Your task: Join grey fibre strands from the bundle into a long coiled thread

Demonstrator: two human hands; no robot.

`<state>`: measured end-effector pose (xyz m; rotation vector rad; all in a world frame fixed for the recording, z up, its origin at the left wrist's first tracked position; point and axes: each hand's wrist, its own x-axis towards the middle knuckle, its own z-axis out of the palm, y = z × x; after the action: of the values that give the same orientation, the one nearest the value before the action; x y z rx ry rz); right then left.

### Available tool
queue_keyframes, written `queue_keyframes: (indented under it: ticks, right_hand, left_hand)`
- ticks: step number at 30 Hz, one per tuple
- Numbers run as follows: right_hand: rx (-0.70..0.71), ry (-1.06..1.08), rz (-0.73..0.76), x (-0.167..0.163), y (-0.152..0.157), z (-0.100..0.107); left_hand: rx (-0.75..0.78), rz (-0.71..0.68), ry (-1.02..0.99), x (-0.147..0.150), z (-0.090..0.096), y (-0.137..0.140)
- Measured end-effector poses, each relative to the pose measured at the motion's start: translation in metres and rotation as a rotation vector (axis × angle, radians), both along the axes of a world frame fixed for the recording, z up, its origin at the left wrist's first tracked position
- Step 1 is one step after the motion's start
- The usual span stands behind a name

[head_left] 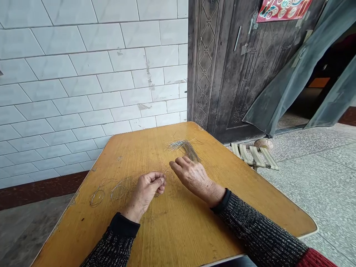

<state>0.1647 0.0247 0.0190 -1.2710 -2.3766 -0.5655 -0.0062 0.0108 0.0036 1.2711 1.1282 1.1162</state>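
My left hand (148,191) is closed in a pinch, thumb against forefinger, above the middle of the wooden table (183,230). Just right of it, my right hand (193,177) also pinches, knuckles up and fingertips partly hidden. A thin wire (168,169) spans the small gap between the two sets of fingertips. Left of my left hand lie loose coils of fine wire (97,197), some partly covered by that hand. Beyond my right hand rests a bundle of fine wires (190,151), bent, with its bright ends (175,144) fanned out to the left.
A white tiled wall (91,85) stands behind the table and a dark carved door (222,74) at its far right. On the speckled floor to the right is a low strap stool (254,155). A grey-green curtain (289,81) hangs in the doorway.
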Motion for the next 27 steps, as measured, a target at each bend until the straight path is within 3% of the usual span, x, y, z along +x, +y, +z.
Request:
queue_keyframes:
  ticks: [8,18,27]
  right_hand:
    - [0.082,0.104,0.122,-0.004,0.000,-0.002]
    - [0.116,0.117,0.124,-0.003,0.001,-0.005]
    - [0.125,0.073,0.191,0.002,0.003,-0.005]
  left_hand:
    - [0.043,0.020,0.126,0.006,0.007,-0.006]
    - [-0.082,-0.147,-0.119,-0.002,0.003,-0.002]
    - [-0.126,-0.184,-0.240,-0.006,0.004,-0.001]
